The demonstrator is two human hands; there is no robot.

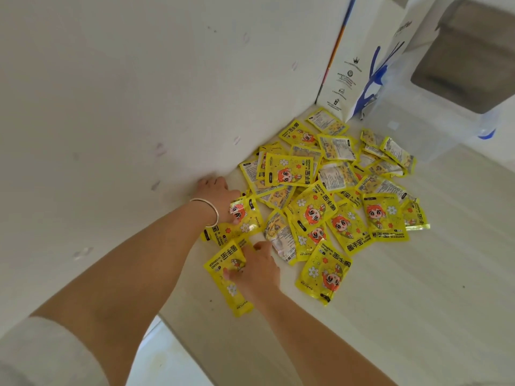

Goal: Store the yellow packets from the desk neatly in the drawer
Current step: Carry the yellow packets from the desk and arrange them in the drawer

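Observation:
Several yellow hand-warmer packets (328,190) lie in a loose, overlapping heap on the pale desk (418,302), pushed up against the white wall. My left hand (218,195), with a bangle on the wrist, reaches to the heap's near-left corner by the wall. Its thumb presses on a yellow packet (237,222) that it grips at the edge. My right hand (257,270) rests just below it, fingers curled over the top of another yellow packet (230,282) lying nearest the desk's front edge.
A white paper bag with blue handles (345,76) stands behind the heap against the wall. A clear plastic box (407,135) sits to its right, under a white container (459,65). The desk's front edge (172,327) runs along the lower left, with floor below.

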